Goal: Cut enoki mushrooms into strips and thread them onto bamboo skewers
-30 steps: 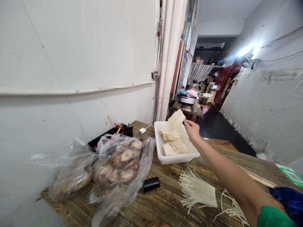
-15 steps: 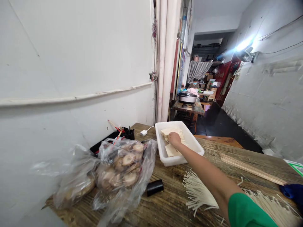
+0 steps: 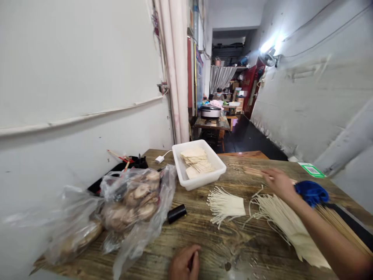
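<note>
My right hand [image 3: 278, 182] reaches over the right side of the table, its fingers pinched on thin bamboo skewers [image 3: 252, 171] lying there; how many it grips is unclear. At the near edge my left hand [image 3: 185, 262] rests on the wood, loosely curled, with nothing visible in it. Between the hands lies a small trimmed bunch of enoki mushrooms [image 3: 229, 206]. A larger enoki bunch [image 3: 287, 223] spreads below my right forearm. Farther back, a white plastic tub [image 3: 215, 175] holds flat pale pieces with thin sticks [image 3: 196, 159].
Plastic bags of sliced brown mushrooms [image 3: 140, 198] fill the left side. Close to them lie a black cylinder [image 3: 176, 213] and a white charger [image 3: 159, 159]. At right are a blue cloth [image 3: 311, 192], more skewers [image 3: 344, 225] and a green-edged code card [image 3: 311, 170].
My right hand has left the tub and moved right to the skewers. My left hand has come into view at the bottom. The camera has turned right.
</note>
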The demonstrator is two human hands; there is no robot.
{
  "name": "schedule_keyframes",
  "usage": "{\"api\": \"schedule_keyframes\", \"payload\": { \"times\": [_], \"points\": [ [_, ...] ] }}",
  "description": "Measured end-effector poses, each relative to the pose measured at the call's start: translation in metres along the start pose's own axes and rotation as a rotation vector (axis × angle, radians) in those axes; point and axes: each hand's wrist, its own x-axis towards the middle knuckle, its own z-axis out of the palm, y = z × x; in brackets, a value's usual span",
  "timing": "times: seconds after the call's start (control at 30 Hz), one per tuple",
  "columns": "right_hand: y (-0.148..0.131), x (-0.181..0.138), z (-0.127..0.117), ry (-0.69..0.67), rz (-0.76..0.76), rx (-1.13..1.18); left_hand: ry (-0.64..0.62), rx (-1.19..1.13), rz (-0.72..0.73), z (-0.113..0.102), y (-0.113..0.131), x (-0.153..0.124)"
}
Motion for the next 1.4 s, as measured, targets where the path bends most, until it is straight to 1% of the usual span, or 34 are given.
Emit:
{"api": "schedule_keyframes", "payload": {
  "times": [0.07, 0.1, 0.17, 0.2, 0.27, 0.3, 0.37, 0.47, 0.53, 0.57, 0.67, 0.73, 0.83, 0.9, 0.97, 1.03, 1.13, 1.27, 1.4],
  "points": [
    [0.071, -0.063, -0.031, 0.05, 0.16, -0.094, 0.004, 0.006, 0.015, -0.001, -0.001, 0.001],
    [0.101, -0.096, -0.045, 0.064, 0.232, -0.139, 0.0, 0.014, 0.012, -0.002, -0.001, 0.001],
    [0.147, -0.162, -0.065, 0.06, 0.364, -0.216, 0.001, 0.035, -0.006, -0.003, -0.002, 0.001],
    [0.161, -0.191, -0.071, 0.062, 0.422, -0.253, 0.011, 0.048, -0.02, -0.003, -0.002, 0.0],
    [0.178, -0.24, -0.076, 0.065, 0.514, -0.334, 0.037, 0.079, -0.054, -0.004, -0.003, -0.001],
    [0.181, -0.257, -0.076, 0.068, 0.545, -0.372, 0.049, 0.101, -0.069, -0.004, -0.003, 0.0],
    [0.182, -0.278, -0.075, 0.053, 0.557, -0.421, 0.026, 0.141, -0.094, -0.003, 0.002, 0.002],
    [0.178, -0.283, -0.075, 0.014, 0.535, -0.445, -0.03, 0.177, -0.115, 0.001, 0.025, 0.011],
    [0.174, -0.276, -0.077, -0.015, 0.51, -0.438, -0.044, 0.179, -0.087, 0.009, 0.05, 0.022],
    [0.171, -0.272, -0.079, -0.035, 0.488, -0.429, -0.041, 0.17, -0.051, 0.016, 0.064, 0.028],
    [0.163, -0.257, -0.08, -0.094, 0.428, -0.408, -0.065, 0.12, 0.136, 0.045, 0.106, 0.05],
    [0.159, -0.249, -0.079, -0.124, 0.423, -0.405, -0.166, 0.096, 0.278, 0.069, 0.129, 0.064],
    [0.155, -0.24, -0.077, -0.158, 0.465, -0.407, -0.292, 0.084, 0.457, 0.105, 0.152, 0.081],
    [0.155, -0.237, -0.076, -0.181, 0.492, -0.401, -0.344, 0.071, 0.557, 0.127, 0.162, 0.089],
    [0.155, -0.235, -0.077, -0.202, 0.507, -0.385, -0.367, 0.043, 0.621, 0.146, 0.17, 0.096],
    [0.156, -0.233, -0.079, -0.216, 0.517, -0.369, -0.351, 0.028, 0.634, 0.162, 0.176, 0.099],
    [0.154, -0.229, -0.08, -0.218, 0.526, -0.361, -0.297, 0.053, 0.592, 0.179, 0.184, 0.1],
    [0.151, -0.22, -0.079, -0.21, 0.523, -0.348, -0.268, 0.087, 0.547, 0.187, 0.192, 0.095],
    [0.15, -0.199, -0.077, -0.18, 0.498, -0.315, -0.257, 0.09, 0.543, 0.183, 0.192, 0.092]
  ]
}}
